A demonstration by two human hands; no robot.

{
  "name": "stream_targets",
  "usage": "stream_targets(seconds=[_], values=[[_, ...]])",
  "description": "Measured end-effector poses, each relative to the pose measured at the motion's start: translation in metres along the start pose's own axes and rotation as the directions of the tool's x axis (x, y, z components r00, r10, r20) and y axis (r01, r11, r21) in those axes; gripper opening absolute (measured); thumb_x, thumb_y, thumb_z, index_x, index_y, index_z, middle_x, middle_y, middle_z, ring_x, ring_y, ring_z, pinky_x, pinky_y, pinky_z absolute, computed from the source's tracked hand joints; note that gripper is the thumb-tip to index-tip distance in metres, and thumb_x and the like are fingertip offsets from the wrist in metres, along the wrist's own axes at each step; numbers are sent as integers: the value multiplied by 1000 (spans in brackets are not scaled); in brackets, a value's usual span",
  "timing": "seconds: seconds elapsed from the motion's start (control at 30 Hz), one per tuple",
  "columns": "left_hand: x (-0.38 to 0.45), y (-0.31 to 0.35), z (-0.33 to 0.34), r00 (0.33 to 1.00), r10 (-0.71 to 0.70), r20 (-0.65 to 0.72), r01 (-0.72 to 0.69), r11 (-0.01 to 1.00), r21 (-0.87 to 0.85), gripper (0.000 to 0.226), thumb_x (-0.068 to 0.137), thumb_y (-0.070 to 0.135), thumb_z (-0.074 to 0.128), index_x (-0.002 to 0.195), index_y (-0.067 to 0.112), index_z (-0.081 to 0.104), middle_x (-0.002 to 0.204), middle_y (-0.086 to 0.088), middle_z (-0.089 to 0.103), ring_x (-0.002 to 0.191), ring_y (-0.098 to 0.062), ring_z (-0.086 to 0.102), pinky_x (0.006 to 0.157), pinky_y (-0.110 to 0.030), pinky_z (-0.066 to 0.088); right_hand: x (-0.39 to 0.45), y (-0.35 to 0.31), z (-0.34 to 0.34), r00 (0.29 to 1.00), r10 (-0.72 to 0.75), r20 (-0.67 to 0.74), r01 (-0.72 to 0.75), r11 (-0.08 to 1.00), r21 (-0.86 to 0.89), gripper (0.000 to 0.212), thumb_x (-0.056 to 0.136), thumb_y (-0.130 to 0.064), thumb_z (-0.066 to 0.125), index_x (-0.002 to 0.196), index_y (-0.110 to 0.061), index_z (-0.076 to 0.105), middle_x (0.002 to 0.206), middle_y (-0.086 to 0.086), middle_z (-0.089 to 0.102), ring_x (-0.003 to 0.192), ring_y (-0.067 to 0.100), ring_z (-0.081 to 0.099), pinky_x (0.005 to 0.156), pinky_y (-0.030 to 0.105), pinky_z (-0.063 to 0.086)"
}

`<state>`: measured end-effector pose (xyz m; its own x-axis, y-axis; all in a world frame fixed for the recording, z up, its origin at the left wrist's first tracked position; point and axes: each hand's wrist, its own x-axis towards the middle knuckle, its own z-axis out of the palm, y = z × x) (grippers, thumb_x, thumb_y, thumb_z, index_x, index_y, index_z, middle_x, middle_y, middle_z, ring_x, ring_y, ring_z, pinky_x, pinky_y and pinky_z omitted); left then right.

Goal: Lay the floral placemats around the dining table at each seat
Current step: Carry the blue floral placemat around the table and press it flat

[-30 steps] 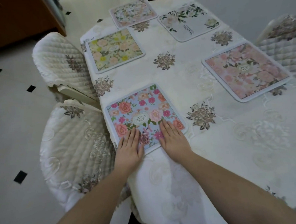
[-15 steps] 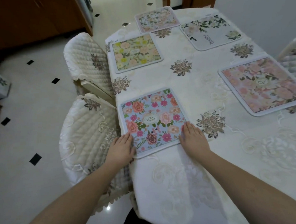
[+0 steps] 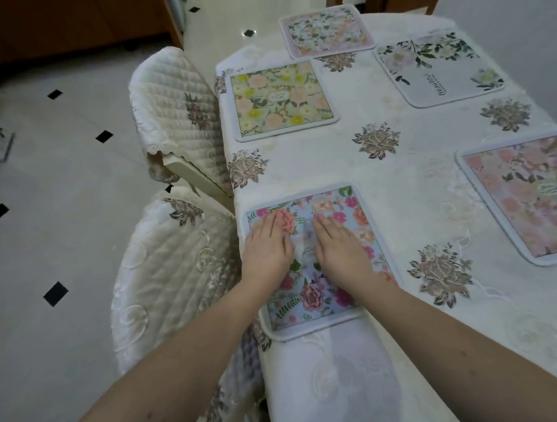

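Note:
A blue floral placemat (image 3: pixel 344 207) lies flat at the near left seat of the dining table (image 3: pixel 431 202). My left hand (image 3: pixel 267 243) and my right hand (image 3: pixel 340 246) both rest flat on it, fingers straight, side by side over its middle. Further along lie a yellow-green floral placemat (image 3: pixel 281 99), a pale pink-bordered floral placemat (image 3: pixel 326 31), a white placemat (image 3: pixel 437 68) with leaves and lettering, and a pink floral placemat (image 3: pixel 528 197) at the right edge of view.
Two chairs with quilted cream covers stand along the table's left side, the near chair (image 3: pixel 177 274) and the far chair (image 3: pixel 174 103). The cream tablecloth hangs over the near end. A wooden cabinet (image 3: pixel 67 25) stands beyond the tiled floor at the left.
Both hands moved from the placemat's near corners inward and forward onto its middle. The view shifted, bringing the table further right.

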<state>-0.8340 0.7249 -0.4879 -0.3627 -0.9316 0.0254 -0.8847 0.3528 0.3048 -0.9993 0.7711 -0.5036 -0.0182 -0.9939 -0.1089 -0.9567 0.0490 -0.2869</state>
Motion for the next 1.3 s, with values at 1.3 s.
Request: stream_targets(seconds=[1.3], values=[[49, -53, 45, 984, 66, 166, -93, 983, 159, 73, 95, 67, 14, 157, 31, -3, 163, 6, -12, 151, -13, -9, 122, -39, -7, 68, 61, 11, 929, 361, -81, -362, 932, 7, 79, 91, -73, 12, 156, -28, 3, 164, -3, -5, 150, 13, -8, 121, 44, -3]])
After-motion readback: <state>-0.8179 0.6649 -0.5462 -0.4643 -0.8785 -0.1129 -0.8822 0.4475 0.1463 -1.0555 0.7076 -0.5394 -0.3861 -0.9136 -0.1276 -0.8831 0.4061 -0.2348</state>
